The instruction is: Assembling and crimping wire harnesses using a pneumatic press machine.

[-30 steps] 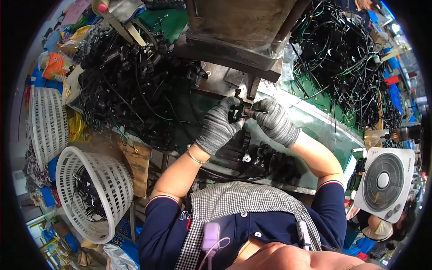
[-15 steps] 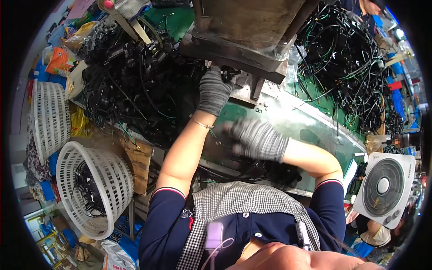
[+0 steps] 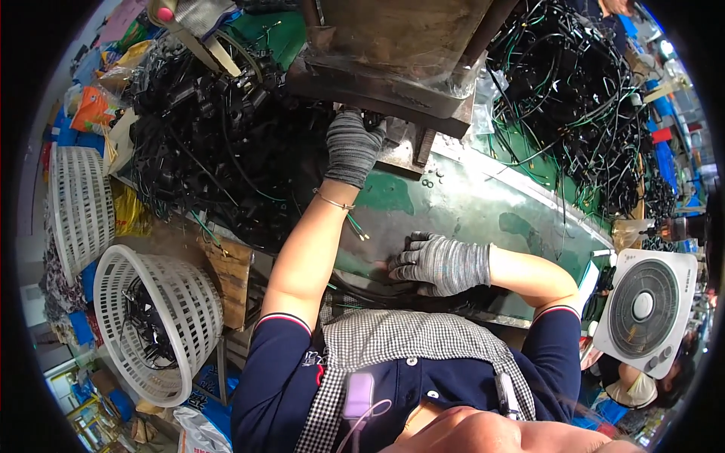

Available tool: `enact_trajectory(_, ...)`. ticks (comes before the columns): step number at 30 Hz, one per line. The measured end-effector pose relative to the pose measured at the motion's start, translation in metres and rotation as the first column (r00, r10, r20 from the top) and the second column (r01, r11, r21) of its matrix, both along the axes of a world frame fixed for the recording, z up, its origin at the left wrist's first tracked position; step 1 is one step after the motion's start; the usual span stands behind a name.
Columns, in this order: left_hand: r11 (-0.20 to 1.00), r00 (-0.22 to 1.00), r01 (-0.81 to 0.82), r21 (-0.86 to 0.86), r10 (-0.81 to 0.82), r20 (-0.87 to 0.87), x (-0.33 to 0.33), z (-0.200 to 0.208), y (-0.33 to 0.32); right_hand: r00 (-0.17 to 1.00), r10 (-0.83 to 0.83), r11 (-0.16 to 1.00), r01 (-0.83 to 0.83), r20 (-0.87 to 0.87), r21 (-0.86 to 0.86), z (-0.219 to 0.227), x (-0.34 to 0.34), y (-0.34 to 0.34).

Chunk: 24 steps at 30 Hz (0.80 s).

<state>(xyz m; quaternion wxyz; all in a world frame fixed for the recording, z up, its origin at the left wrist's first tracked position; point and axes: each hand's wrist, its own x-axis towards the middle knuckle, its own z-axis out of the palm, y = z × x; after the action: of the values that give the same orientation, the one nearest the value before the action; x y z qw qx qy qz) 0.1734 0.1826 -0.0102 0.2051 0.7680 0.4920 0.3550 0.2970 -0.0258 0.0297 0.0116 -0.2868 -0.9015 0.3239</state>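
Note:
My left hand (image 3: 351,147), in a grey striped knit glove, reaches up to the lower front of a heavy metal press (image 3: 385,83). Its fingers look curled, with the tips hidden at the press's dark lower block; what they hold cannot be made out. A metal base plate (image 3: 402,155) juts out beside that hand. My right hand (image 3: 445,264), gloved alike, lies low over the near edge of the green worktable (image 3: 483,196). Its fingers point left, somewhat apart, and nothing shows in them. Green wire ends (image 3: 356,229) stick out below my left wrist.
Black cable parts (image 3: 204,143) are heaped left of the press, and a tangle of black and green cables (image 3: 566,98) lies to the right. Several small dark rings (image 3: 432,180) sit by the base plate. White baskets (image 3: 189,302) stand at left, a white fan (image 3: 642,309) at right.
My right hand has moved down toward the table's near edge, its fingers clearer now. My left hand stays at the press. The view has shifted slightly.

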Motion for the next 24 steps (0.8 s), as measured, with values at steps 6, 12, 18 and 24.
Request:
enact_trajectory(6,0.989,0.997,0.020,0.147,-0.031,0.071,0.000,-0.010,0.004,0.999,0.036,0.999,-0.036,0.007,0.001,0.006,0.001,-0.001)
enact_trajectory(12,0.999,1.000,0.010,0.039,-0.011,0.004,0.000,-0.002,0.000,0.997,0.064,0.998,-0.063,0.038,-0.023,0.007,0.003,0.001)
enact_trajectory(18,0.998,1.000,-0.001,0.064,0.000,0.014,-0.001,0.006,-0.008,0.998,-0.064,0.997,0.064,0.014,0.040,0.019,0.010,0.004)
enact_trajectory(24,0.996,0.999,-0.002,0.084,-0.003,0.052,-0.004,-0.004,-0.004,0.906,-0.383,0.911,0.403,-0.180,0.090,0.004,0.045,0.014)
